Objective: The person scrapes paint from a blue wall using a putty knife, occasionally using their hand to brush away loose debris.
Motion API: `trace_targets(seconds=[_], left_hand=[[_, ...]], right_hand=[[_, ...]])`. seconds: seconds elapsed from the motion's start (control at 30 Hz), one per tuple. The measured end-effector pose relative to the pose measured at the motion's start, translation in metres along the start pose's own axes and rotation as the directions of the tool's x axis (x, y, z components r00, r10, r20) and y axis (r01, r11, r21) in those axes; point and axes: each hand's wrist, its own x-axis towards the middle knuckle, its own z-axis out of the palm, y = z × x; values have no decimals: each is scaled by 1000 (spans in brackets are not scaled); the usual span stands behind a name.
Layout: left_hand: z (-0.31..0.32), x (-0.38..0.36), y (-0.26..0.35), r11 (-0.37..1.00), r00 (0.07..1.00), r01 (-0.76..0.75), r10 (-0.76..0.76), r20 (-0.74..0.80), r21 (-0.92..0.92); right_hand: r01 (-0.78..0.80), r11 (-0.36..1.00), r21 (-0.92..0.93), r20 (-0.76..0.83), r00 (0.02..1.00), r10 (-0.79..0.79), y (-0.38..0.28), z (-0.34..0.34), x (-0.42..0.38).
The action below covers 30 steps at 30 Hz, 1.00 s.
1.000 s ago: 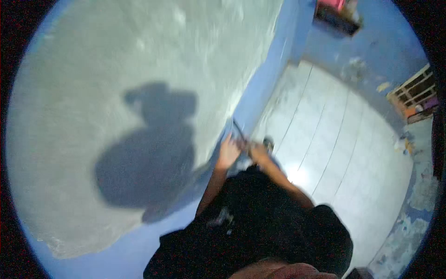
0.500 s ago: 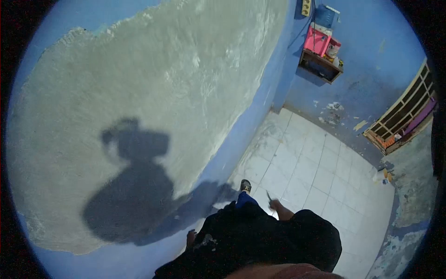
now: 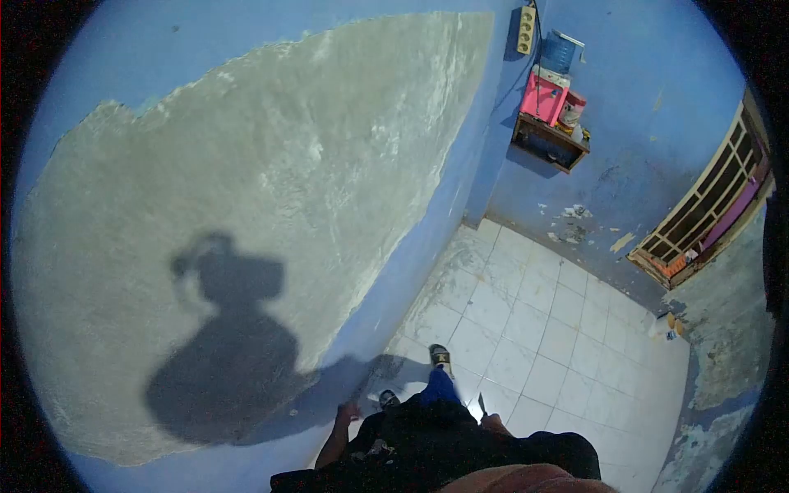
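My right hand point(image 3: 495, 423), at the front of my dark shirt, is closed around a slim tool. Its narrow dark blade point(image 3: 482, 403) points up and away over the white floor tiles; the handle is hidden in the fingers, and its exact kind cannot be made out. On the other side, my left hand point(image 3: 348, 411) hangs by the lower wall, with nothing visible in it. Its fingers are too small and blurred to read. Beside it stands a large grey plastered patch point(image 3: 329, 164) on the blue wall, carrying my shadow.
My sandalled foot point(image 3: 440, 356) is on the tiled floor point(image 3: 542, 329). A wall shelf point(image 3: 549, 144) at the far corner holds a pink box point(image 3: 544, 94) and a blue container point(image 3: 560, 51). A power strip point(image 3: 526, 31) hangs nearby. At right is a barred window point(image 3: 699, 197).
The view has shifted, and my second foot now shows beside the wall. My left hand has come further into view; my right hand still holds the bladed tool, nearer my body.
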Motion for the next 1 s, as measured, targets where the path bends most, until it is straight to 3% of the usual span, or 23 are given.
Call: trace_targets(seconds=[0.07, 0.13, 0.17, 0.2, 0.23, 0.3, 0.4, 0.43, 0.47, 0.57, 0.6, 0.63, 0.7, 0.73, 0.8, 0.87, 0.93, 0.97, 1.0], left_hand=[[30, 25, 29, 995, 997, -77, 78, -15, 68], [72, 38, 62, 998, 986, -12, 22, -167, 57], [90, 41, 73, 999, 979, -1, 12, -205, 53], [103, 45, 77, 998, 976, 6, 7, -220, 61], [114, 47, 80, 997, 974, 17, 1, -229, 77], [139, 44, 80, 991, 974, 14, 17, -226, 136], [193, 47, 73, 967, 978, -7, 60, -200, 257], [213, 50, 72, 953, 977, -27, 89, -193, 302], [238, 52, 71, 932, 975, -56, 128, -183, 358], [312, 61, 76, 801, 930, -200, 337, -149, 565], [336, 63, 86, 730, 886, -263, 442, -142, 631], [359, 59, 99, 647, 823, -315, 551, -140, 695], [391, 52, 132, 450, 632, -378, 764, -130, 809], [400, 46, 157, 355, 501, -376, 855, -134, 856], [415, 29, 212, 218, 221, -304, 963, -154, 927], [413, 10, 277, 171, -31, -177, 983, -179, 969], [401, -14, 343, 181, -186, -44, 965, -186, 982], [390, -28, 375, 185, -272, -52, 943, -192, 981], [381, -45, 416, 303, -455, 104, 861, -226, 947]], right_hand=[[-15, 998, 64, -41, 999, 18, -9, -9, 9], [-32, 988, 150, -67, 997, 43, -18, -22, 26], [-26, 971, 239, -60, 997, 42, -19, -29, 40], [-9, 892, 451, 30, 1000, -5, -39, -45, 31], [50, 953, 297, 27, 998, -60, -58, -65, 23], [-46, 689, 723, 52, 999, 12, -63, -84, 35], [-37, 787, 616, -37, 996, 76, -87, -119, 49], [47, 719, 693, -46, 999, -22, -85, -131, 49], [70, 717, 693, -96, 995, -4, -72, -134, 62], [247, 777, 579, -323, 945, -59, -52, -154, 73], [209, 855, 474, -293, 954, -71, -17, -147, 106], [164, 947, 277, -225, 969, -102, 38, -131, 144], [135, 990, -50, -58, 989, -137, 126, -118, 188], [83, 996, -41, -55, 995, -86, 134, -133, 183], [-12, 986, 168, -49, 999, 20, 132, -161, 164], [-62, 927, 370, -24, 997, 77, 137, -177, 163], [-75, 829, 554, 2, 996, 89, 149, -187, 174], [-61, 783, 619, 14, 998, 67, 155, -187, 185], [-73, 781, 620, 8, 996, 86, 139, -199, 189]])
